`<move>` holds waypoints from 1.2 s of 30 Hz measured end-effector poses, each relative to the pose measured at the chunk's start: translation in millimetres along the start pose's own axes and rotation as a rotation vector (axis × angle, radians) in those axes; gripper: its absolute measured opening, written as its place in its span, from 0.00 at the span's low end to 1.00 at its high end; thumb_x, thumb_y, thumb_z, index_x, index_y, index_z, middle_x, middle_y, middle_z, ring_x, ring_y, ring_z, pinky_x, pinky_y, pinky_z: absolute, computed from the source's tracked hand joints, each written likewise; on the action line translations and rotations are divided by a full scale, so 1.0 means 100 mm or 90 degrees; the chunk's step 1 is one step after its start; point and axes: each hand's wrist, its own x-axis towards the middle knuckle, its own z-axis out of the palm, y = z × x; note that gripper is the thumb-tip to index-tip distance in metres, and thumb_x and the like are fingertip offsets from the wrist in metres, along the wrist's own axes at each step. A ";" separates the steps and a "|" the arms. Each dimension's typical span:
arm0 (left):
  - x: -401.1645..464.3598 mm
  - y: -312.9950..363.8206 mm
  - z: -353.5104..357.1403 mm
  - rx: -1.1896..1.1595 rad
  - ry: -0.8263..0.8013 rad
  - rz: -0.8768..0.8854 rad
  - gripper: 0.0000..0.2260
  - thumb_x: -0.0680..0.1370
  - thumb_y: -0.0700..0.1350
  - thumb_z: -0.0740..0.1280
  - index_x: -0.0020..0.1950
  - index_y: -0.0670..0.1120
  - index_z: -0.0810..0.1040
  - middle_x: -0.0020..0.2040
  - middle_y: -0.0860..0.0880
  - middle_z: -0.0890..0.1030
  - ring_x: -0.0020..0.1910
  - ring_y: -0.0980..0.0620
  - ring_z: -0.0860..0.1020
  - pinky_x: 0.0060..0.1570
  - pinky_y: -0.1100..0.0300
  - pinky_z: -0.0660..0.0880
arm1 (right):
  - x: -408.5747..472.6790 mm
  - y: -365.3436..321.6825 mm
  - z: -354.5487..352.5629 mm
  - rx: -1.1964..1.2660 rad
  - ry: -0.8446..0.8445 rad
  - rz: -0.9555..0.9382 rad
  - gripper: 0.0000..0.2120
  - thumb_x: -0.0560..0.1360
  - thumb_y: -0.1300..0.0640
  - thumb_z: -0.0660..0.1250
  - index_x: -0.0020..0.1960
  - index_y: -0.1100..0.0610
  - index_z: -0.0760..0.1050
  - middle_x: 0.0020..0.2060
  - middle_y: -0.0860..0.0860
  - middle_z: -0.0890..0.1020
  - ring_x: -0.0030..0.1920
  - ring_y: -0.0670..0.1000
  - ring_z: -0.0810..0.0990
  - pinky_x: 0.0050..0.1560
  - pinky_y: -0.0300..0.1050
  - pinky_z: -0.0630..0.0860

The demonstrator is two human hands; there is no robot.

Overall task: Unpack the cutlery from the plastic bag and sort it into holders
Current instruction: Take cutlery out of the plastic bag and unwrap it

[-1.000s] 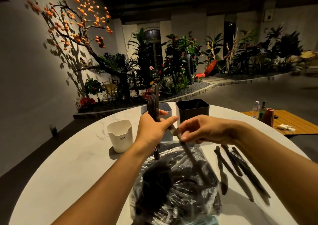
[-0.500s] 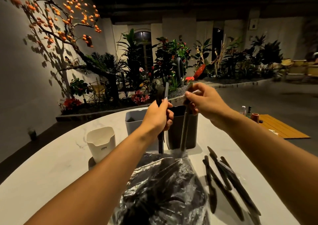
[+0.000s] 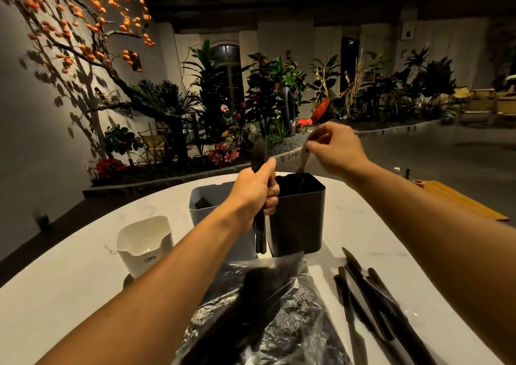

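Farthest left on the white table (image 3: 69,303) stands the white holder (image 3: 144,246); nothing shows above its rim, and its inside is out of sight from here. Right of it, farther back, is the grey holder (image 3: 205,206), with some dark cutlery lying low inside against its left wall.

In front of the grey holder the left hand (image 3: 251,194) is clenched around a bundle of dark cutlery (image 3: 259,225), held upright — heads above the fist, handle ends hanging below it, clear of the table. What kind of pieces they are is hard to tell in this light.

Next comes the black holder (image 3: 298,216), just right of that fist. The right hand (image 3: 333,149) hovers above its far rim, fingertips pinching the top of a single piece (image 3: 303,159), blurred. Its long axis runs steeply down and to the left from the fingers, with the lower end at or just inside the holder's mouth — so the drop looks nearly lined up, and the right hand is plainly the one placed to make it. Contents deeper in the black holder cannot be made out.

Near the viewer the plastic bag (image 3: 268,322) lies crumpled with more dark cutlery inside. To its right several dark knives (image 3: 371,308) lie loose on the table, roughly parallel, tips pointing away.
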 end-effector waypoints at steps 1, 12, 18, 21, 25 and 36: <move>0.01 -0.02 0.01 -0.007 -0.014 -0.008 0.19 0.85 0.50 0.57 0.35 0.47 0.64 0.26 0.51 0.61 0.22 0.55 0.59 0.22 0.66 0.58 | -0.01 0.06 0.05 -0.036 -0.024 0.009 0.05 0.75 0.60 0.71 0.51 0.57 0.81 0.46 0.53 0.84 0.49 0.52 0.82 0.53 0.50 0.81; 0.05 -0.21 0.04 0.030 -0.061 0.015 0.10 0.85 0.45 0.60 0.50 0.41 0.77 0.27 0.52 0.61 0.23 0.56 0.59 0.23 0.64 0.58 | -0.10 0.35 0.29 -0.098 -0.028 -0.024 0.09 0.78 0.54 0.67 0.58 0.53 0.80 0.51 0.49 0.83 0.53 0.50 0.81 0.58 0.53 0.79; -0.12 -0.13 0.03 -0.014 -0.120 -0.012 0.09 0.82 0.39 0.58 0.46 0.42 0.76 0.30 0.50 0.58 0.26 0.53 0.57 0.25 0.62 0.57 | -0.47 -0.16 0.13 0.230 -0.302 0.031 0.24 0.81 0.42 0.58 0.55 0.61 0.82 0.45 0.62 0.82 0.43 0.50 0.79 0.47 0.43 0.73; -0.28 -0.08 -0.02 -0.048 -0.171 -0.057 0.12 0.79 0.36 0.56 0.37 0.46 0.66 0.29 0.50 0.57 0.25 0.54 0.57 0.23 0.64 0.58 | -0.58 -0.23 0.07 0.234 -0.362 0.012 0.18 0.81 0.46 0.60 0.54 0.58 0.83 0.43 0.55 0.83 0.42 0.48 0.78 0.50 0.47 0.71; -0.46 -0.07 -0.15 -0.101 -0.235 -0.113 0.12 0.80 0.38 0.55 0.38 0.49 0.62 0.31 0.51 0.57 0.24 0.57 0.57 0.23 0.66 0.57 | -0.69 -0.30 0.04 0.250 -0.363 0.008 0.13 0.78 0.54 0.66 0.55 0.61 0.81 0.47 0.58 0.83 0.44 0.51 0.78 0.47 0.47 0.72; -0.90 -0.15 -0.53 -0.132 -0.144 -0.085 0.06 0.82 0.44 0.63 0.56 0.44 0.75 0.35 0.49 0.75 0.25 0.58 0.63 0.24 0.66 0.62 | -1.06 -0.33 0.00 0.449 -0.219 0.198 0.02 0.77 0.65 0.67 0.47 0.61 0.78 0.40 0.56 0.85 0.37 0.50 0.85 0.38 0.42 0.82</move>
